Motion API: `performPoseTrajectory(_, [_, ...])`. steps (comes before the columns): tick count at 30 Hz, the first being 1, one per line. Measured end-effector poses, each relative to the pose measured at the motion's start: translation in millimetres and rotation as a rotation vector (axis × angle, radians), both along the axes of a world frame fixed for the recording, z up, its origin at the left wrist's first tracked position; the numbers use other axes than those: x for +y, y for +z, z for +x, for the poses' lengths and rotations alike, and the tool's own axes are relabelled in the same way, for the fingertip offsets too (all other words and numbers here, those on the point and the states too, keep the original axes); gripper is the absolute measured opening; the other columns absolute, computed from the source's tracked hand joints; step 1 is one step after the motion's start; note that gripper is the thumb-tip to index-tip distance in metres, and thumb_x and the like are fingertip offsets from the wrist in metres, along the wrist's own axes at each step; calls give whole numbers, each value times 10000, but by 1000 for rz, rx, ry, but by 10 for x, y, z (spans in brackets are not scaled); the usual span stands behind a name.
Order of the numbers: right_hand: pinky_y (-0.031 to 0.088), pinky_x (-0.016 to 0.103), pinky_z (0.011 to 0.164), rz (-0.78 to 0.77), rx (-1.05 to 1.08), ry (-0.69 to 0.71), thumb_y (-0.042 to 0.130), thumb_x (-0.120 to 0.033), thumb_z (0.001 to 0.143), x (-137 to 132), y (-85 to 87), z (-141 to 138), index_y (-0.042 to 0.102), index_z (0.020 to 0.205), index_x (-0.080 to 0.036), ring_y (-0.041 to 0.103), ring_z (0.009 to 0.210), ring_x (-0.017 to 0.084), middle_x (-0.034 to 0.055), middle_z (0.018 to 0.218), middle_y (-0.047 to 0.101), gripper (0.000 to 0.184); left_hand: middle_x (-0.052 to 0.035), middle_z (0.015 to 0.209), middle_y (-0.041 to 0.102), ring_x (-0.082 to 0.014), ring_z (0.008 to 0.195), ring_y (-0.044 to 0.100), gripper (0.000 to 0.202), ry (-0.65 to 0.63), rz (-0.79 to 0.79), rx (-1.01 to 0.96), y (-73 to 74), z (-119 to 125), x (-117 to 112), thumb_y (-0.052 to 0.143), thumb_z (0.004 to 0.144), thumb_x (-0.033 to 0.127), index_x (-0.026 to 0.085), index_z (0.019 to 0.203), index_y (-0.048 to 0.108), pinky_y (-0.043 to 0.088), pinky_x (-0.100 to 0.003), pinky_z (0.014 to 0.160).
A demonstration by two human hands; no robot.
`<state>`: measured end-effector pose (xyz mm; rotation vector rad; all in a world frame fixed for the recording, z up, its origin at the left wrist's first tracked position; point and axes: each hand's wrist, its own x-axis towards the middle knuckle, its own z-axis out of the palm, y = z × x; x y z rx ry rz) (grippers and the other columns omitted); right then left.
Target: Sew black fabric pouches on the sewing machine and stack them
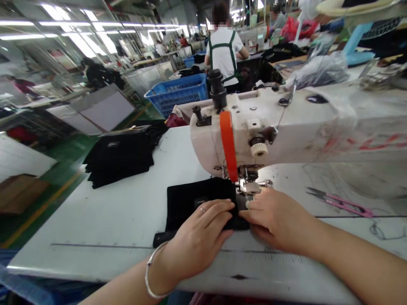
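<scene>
A black fabric piece (pixel 187 203) with a small label lies on the white table (pixel 127 212) under the presser foot (pixel 251 186) of a white sewing machine (pixel 286 127). My left hand (pixel 200 237), wearing a ring and a silver bracelet, lies flat on the fabric with fingers stretched toward the needle. My right hand (pixel 276 220) sits just right of the foot, fingers curled and pressed on the fabric's edge. An orange strip (pixel 228 144) hangs down the machine head.
A stack of black fabric pieces (pixel 122 154) lies at the table's far left. Pink thread snips (pixel 340 203) rest at the right. A blue basket (pixel 178 93) stands behind the machine, and a person in a white shirt (pixel 224 51) works beyond it.
</scene>
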<state>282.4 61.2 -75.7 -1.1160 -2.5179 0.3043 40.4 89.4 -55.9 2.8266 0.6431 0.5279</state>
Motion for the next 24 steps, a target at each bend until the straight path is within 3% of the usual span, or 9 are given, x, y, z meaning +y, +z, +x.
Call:
performPoseTrajectory(7, [292,356,658,26,19,-25,542,-143,860,-32,-28,-10,691,999,-202,564,685,182,7,730,646,213,-133,1245,654,-231,1218,583,268,-27,0,22,12,24,7,541,979,167,77,1228,584,543,-400,1073])
performPoseTrajectory(14, [374,359,649,42,45,-12,538,-139,859,-46,8,7,706,1028,-193,591,684,199,18,733,659,244,-124,1212,670,-234,1159,599,224,-33,-23,33,22,68,2,539,950,133,75,1149,624,545,-400,1061])
performPoseTrajectory(17, [463,391,724,131,71,-44,516,-126,877,-65,15,-6,705,1029,-163,633,807,227,77,919,718,244,-120,1237,664,-231,1188,590,239,-26,-37,39,15,61,-23,539,957,156,81,1169,619,528,-396,1088])
performPoseTrajectory(20, [515,428,853,182,83,-43,495,-94,885,-88,-13,-32,678,1146,-135,650,972,240,103,1161,714,321,-116,1247,661,-219,1219,583,271,-26,-65,25,-10,29,-25,545,970,193,88,1212,606,513,-376,1110])
performPoseTrajectory(24, [539,451,891,166,60,-46,490,-95,896,-97,-58,-62,668,1179,-128,649,997,246,96,1199,709,336,-110,1268,657,-209,1238,583,276,-55,-53,27,-44,1,38,529,981,200,103,1229,600,512,-373,1116])
